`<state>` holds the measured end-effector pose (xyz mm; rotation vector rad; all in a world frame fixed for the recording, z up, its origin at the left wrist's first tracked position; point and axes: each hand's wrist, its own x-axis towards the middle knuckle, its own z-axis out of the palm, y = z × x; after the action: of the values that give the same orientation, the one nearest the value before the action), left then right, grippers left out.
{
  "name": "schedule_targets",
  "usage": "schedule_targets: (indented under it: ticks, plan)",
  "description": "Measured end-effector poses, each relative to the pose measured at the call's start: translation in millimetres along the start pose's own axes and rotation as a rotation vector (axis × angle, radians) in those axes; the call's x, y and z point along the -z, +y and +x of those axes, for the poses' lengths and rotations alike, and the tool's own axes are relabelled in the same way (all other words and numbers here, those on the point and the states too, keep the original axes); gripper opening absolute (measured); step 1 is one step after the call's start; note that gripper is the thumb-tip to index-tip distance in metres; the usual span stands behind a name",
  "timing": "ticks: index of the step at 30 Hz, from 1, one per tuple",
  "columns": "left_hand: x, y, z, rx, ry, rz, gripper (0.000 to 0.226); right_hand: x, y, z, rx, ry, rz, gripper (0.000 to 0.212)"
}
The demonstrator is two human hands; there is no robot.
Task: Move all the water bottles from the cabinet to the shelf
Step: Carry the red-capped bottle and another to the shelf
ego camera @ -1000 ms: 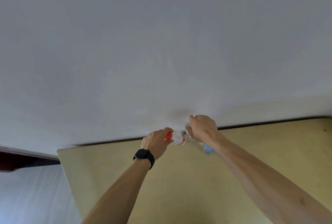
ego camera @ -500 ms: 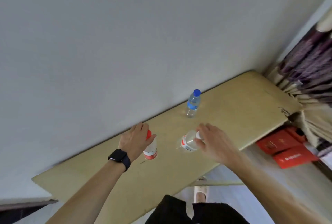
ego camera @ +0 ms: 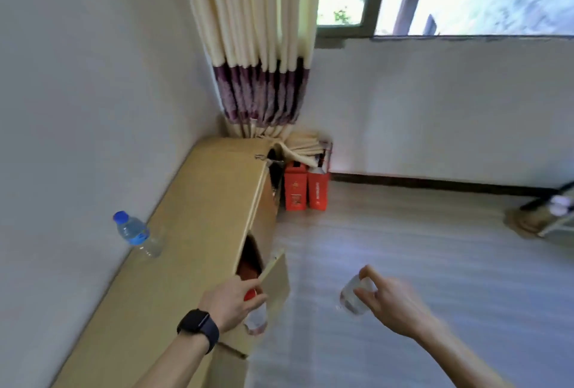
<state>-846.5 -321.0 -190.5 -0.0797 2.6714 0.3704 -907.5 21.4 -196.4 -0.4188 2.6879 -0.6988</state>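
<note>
My left hand, with a black watch on the wrist, grips a clear water bottle with a red cap by its top, just past the front edge of the long tan cabinet. My right hand holds a second clear bottle by its top, out over the floor. A third bottle with a blue cap and blue label stands on the cabinet top close to the white wall.
A cabinet door hangs open beside my left hand. Two red boxes stand on the floor at the cabinet's far end, under a striped curtain. A rack sits at the right edge of the grey floor.
Both hands have lifted their bottles off the cabinet top and carried them out past its front edge. The view has swung right toward the room and window. The blue-capped bottle stays put.
</note>
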Motion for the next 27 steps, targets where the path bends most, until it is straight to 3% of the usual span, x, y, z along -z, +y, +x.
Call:
schedule_targets:
  ticks: [4,8,12,20,27]
  plan:
    - [-13.3,161.1,64.1,-0.309,-0.174,0.152,0.043,48.8,102.6,-76.8,-0.137,0.230,0.078,0.024]
    - [-42.4,347.2,105.6,-0.489,-0.290,0.244,0.033,109.2,205.8,-152.0,-0.280,0.461,0.118,0.016]
    - [-61.7,517.6,114.9,-0.678,-0.243,0.341,0.017,168.5,298.7,-223.5,-0.438,0.530,0.087,0.023]
    - [-87.2,819.8,124.5,-1.083,-0.082,0.260,0.020,258.9,450.9,-348.6,-0.779,0.846,0.062,0.024]
    - [-140.3,1039.9,134.2,-1.318,-0.157,0.234,0.018,328.7,566.8,-424.9,-1.052,1.001,0.014,0.010]
